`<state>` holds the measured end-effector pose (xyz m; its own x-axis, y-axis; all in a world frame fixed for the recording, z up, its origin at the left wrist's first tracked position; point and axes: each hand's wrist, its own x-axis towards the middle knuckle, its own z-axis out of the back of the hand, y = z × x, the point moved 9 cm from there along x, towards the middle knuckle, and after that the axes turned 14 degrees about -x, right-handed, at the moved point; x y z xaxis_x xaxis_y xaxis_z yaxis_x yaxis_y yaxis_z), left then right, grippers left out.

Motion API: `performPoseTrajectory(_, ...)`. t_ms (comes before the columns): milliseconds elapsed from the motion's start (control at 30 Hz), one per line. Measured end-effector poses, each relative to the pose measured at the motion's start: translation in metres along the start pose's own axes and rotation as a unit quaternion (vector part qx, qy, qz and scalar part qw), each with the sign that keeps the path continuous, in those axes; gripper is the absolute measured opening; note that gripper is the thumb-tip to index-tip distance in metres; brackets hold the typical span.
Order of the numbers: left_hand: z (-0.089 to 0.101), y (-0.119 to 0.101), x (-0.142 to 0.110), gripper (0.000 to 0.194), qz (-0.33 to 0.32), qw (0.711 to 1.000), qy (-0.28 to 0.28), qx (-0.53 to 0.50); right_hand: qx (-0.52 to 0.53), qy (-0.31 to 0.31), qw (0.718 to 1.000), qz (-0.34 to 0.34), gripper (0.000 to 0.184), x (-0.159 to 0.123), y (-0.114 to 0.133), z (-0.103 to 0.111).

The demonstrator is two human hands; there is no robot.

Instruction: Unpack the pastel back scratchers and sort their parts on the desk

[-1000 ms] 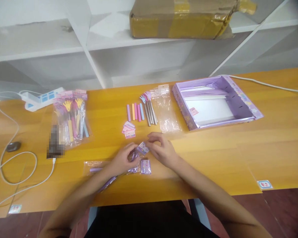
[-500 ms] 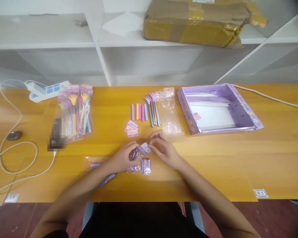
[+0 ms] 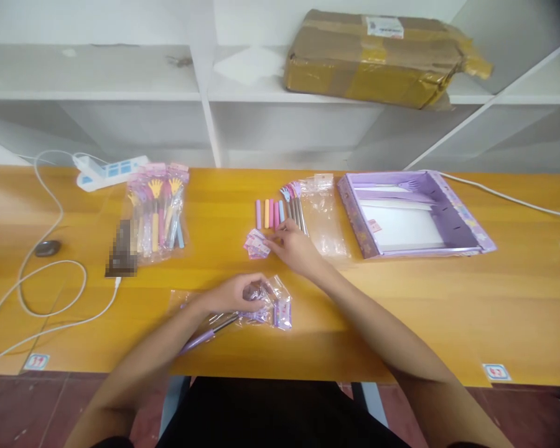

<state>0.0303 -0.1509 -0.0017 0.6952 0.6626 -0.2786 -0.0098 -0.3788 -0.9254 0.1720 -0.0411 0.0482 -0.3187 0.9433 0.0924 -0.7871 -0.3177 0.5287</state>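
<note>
My left hand (image 3: 239, 292) is curled over a clear plastic bag (image 3: 261, 311), its fingers closed on the plastic. A purple back scratcher (image 3: 203, 339) with a metal rod lies partly under that hand; its far end is hidden by the crumpled plastic. At the bag's right end sits a small purple printed card (image 3: 282, 315). My right hand (image 3: 295, 246) reaches farther over the table, thumb and finger pinched at the edge of a fanned pile of pink cards (image 3: 256, 244). Just beyond lie several coloured handle sleeves (image 3: 270, 214) and metal back scratchers with hand-shaped heads (image 3: 295, 202).
An empty clear bag (image 3: 324, 218) lies right of the rods, beside an open purple box (image 3: 364, 239). Bagged back scratchers (image 3: 156, 211), a power strip (image 3: 112, 173), cables and a mouse (image 3: 47, 248) are on the left. A taped carton (image 3: 368, 68) stands on the shelf.
My right hand has moved away from my left, forward to the pink cards. The card that was between my hands no longer shows there. My left hand stays at the bag. The view has shifted slightly.
</note>
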Motion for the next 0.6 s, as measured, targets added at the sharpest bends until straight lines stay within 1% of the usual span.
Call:
performPoseTrajectory(33,0.002,0.0,0.001,0.039,-0.006,1.0,-0.006,-0.029,-0.015,-0.006,1.0,-0.003,0.043,-0.002,0.006,0.001)
performPoseTrajectory(67,0.004,-0.001,0.001,0.042,-0.016,0.998,-0.014,-0.056,-0.009,-0.007,1.0,0.0,0.049,-0.007,0.011,0.003)
performPoseTrajectory(100,0.007,-0.003,0.002,0.045,-0.028,0.996,-0.025,-0.08,0.022,0.009,1.0,0.013,0.056,-0.015,0.017,0.005)
performPoseTrajectory(133,0.01,-0.005,0.003,0.047,-0.042,0.994,-0.039,-0.098,0.071,0.046,0.996,0.037,0.062,-0.024,0.023,0.006)
performPoseTrajectory(167,0.014,-0.008,0.003,0.048,-0.054,0.991,-0.053,-0.11,0.123,0.101,0.985,0.068,0.064,-0.035,0.03,0.005)
performPoseTrajectory(200,0.018,-0.01,0.003,0.05,-0.063,0.989,-0.067,-0.116,0.162,0.159,0.969,0.098,0.061,-0.047,0.037,0.005)
performPoseTrajectory(233,0.02,-0.012,0.003,0.05,-0.067,0.988,-0.076,-0.119,0.181,0.208,0.954,0.122,0.055,-0.06,0.043,0.006)
performPoseTrajectory(267,0.021,-0.012,0.002,0.051,-0.062,0.988,-0.076,-0.123,0.178,0.237,0.945,0.136,0.048,-0.07,0.047,0.008)
performPoseTrajectory(300,0.018,-0.01,0.002,0.052,-0.047,0.988,-0.062,-0.132,0.16,0.241,0.947,0.137,0.042,-0.077,0.048,0.012)
performPoseTrajectory(333,0.013,-0.006,0.001,0.054,-0.024,0.988,-0.035,-0.148,0.14,0.215,0.958,0.127,0.039,-0.08,0.047,0.019)
performPoseTrajectory(367,0.005,-0.001,0.0,0.056,0.005,0.986,0.004,-0.168,0.128,0.157,0.973,0.107,0.039,-0.079,0.044,0.031)
performPoseTrajectory(400,-0.004,0.004,-0.002,0.057,0.034,0.981,0.046,-0.186,0.128,0.067,0.987,0.077,0.04,-0.078,0.038,0.049)
performPoseTrajectory(433,-0.013,0.009,-0.004,0.057,0.061,0.975,0.084,-0.195,0.132,-0.032,0.99,0.045,0.041,-0.079,0.03,0.068)
performPoseTrajectory(467,-0.019,0.013,-0.007,0.056,0.083,0.971,0.114,-0.194,0.135,-0.117,0.984,0.019,0.041,-0.082,0.022,0.086)
performPoseTrajectory(500,-0.023,0.016,-0.008,0.054,0.097,0.969,0.135,-0.183,0.136,-0.178,0.975,0.002,0.041,-0.085,0.016,0.099)
performPoseTrajectory(567,-0.026,0.02,-0.01,0.049,0.109,0.971,0.153,-0.149,0.148,-0.248,0.957,-0.022,0.039,-0.089,0.003,0.118)
performPoseTrajectory(600,-0.026,0.021,-0.01,0.047,0.11,0.972,0.157,-0.137,0.17,-0.277,0.945,-0.033,0.037,-0.091,-0.004,0.126)
